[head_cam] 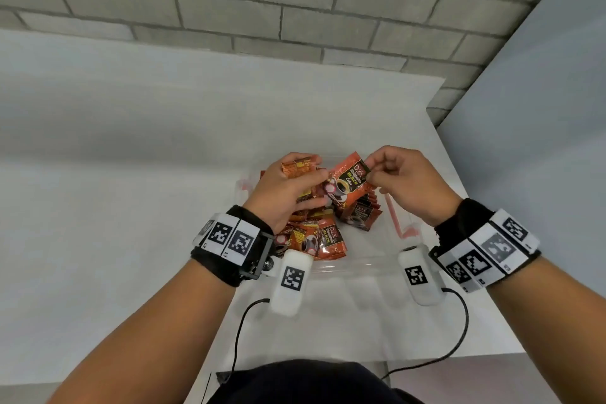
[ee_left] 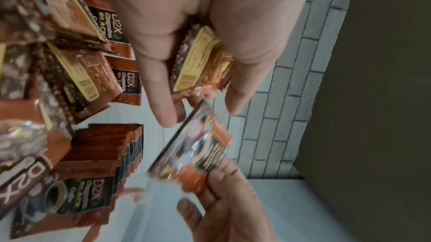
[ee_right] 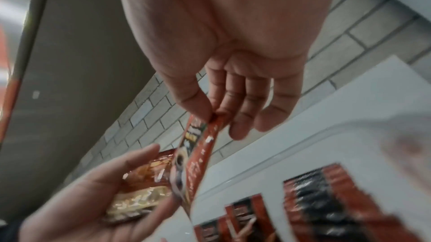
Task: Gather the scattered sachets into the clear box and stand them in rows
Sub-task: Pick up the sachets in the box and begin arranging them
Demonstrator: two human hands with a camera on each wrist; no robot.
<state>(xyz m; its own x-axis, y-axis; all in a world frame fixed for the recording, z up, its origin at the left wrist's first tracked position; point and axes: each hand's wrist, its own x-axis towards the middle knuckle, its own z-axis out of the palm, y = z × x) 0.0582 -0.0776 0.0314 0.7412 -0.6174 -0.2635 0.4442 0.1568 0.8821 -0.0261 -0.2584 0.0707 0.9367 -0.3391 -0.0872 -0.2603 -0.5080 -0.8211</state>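
Orange coffee sachet [head_cam: 347, 180] pinched by right hand [head_cam: 406, 184] over clear box [head_cam: 360, 267]; left hand [head_cam: 285, 193] grips a sachet bundle [head_cam: 296, 167].

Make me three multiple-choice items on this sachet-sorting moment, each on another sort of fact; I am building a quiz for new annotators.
1. Where is the sachet that the right hand pinches?
A. Flat on the table
B. In the air above the clear box
C. Under the box

2. What main colour are the sachets?
A. Orange-red with a black panel
B. Blue
C. Plain white

3. What is the left hand doing?
A. Resting flat on the table
B. Hanging idle
C. Gripping a small stack of sachets

Answers:
1. B: the head view shows the pinched sachet held by its corner over the box.
2. A: the standing row and the loose sachets in the box show orange-red packs with a black panel.
3. C: the left wrist view shows fingers curled round the stack.
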